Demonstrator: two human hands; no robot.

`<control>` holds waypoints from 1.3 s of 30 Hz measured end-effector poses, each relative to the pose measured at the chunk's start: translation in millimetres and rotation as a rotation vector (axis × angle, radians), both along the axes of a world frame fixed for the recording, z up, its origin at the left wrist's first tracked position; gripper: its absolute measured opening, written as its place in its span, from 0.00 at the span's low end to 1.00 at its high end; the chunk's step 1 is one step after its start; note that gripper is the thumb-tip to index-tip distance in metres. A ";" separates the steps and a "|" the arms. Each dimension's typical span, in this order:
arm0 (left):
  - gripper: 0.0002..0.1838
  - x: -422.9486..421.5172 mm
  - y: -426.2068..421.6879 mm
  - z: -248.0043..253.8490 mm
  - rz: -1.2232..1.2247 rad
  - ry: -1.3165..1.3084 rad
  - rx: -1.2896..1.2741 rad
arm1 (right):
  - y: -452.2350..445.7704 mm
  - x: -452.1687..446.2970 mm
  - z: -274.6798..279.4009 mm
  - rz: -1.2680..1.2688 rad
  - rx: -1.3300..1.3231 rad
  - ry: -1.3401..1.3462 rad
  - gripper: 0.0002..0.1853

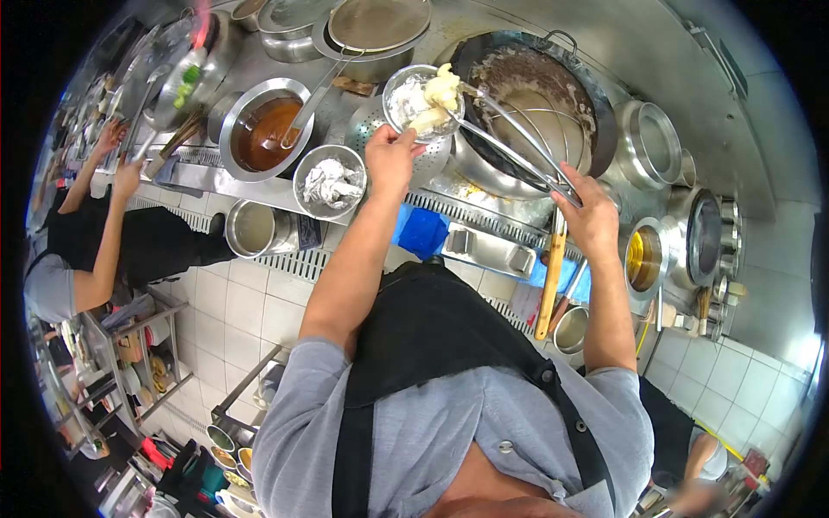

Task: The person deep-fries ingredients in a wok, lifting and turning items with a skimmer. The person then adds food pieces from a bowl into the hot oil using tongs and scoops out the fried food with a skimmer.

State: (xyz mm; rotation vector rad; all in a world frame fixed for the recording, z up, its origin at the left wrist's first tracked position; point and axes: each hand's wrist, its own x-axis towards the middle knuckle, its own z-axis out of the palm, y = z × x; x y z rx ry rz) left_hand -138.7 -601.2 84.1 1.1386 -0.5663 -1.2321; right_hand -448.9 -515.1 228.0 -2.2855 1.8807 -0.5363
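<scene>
My left hand (393, 158) pinches the near rim of a small metal bowl (386, 101) dusted inside with white powder. In my right hand (589, 207) is a pair of long metal tongs (501, 148), its tips reaching into that bowl. Pale yellow, battered-looking pieces (442, 86) lie at the tips; whether the tongs grip them I cannot tell. Just left of my left wrist stands a second metal bowl (300, 186), holding white-coated pieces. Beyond the tongs sits a large dark wok (471, 53) with cloudy liquid and a wire skimmer whose wooden handle (550, 285) points toward me.
A metal bowl of brown sauce (250, 129) with a ladle stands on the left. Behind it are stacked pots and a strainer (380, 22). On the right are metal pots (649, 142) and a yellow-liquid container (637, 250). Another person (112, 242) works at the far left.
</scene>
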 end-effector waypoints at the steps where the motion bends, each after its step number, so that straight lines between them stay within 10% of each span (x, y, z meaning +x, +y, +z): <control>1: 0.09 -0.6 0.5 -0.8 0.000 0.004 0.002 | -0.1 -0.8 -8.2 0.013 -0.045 0.000 0.25; 10: 0.08 -1.4 -8.5 8.9 0.040 0.078 -0.004 | -10.7 -46.8 1.7 -0.098 0.114 -0.363 0.22; 23: 0.07 15.5 30.9 -2.1 -0.056 0.079 0.018 | -86.2 -54.9 -10.0 -0.334 0.016 -0.014 0.29; 30: 0.10 34.3 39.8 -4.5 -0.071 -0.050 0.000 | 0.0 -5.1 61.5 0.081 0.214 -0.184 0.26; 33: 0.10 31.7 39.4 0.2 -0.123 -0.153 -0.031 | 6.6 7.2 60.3 0.220 0.140 0.129 0.26; 39: 0.09 26.7 34.4 5.7 -0.068 0.012 0.031 | 10.9 -15.6 61.0 0.086 0.191 -0.069 0.22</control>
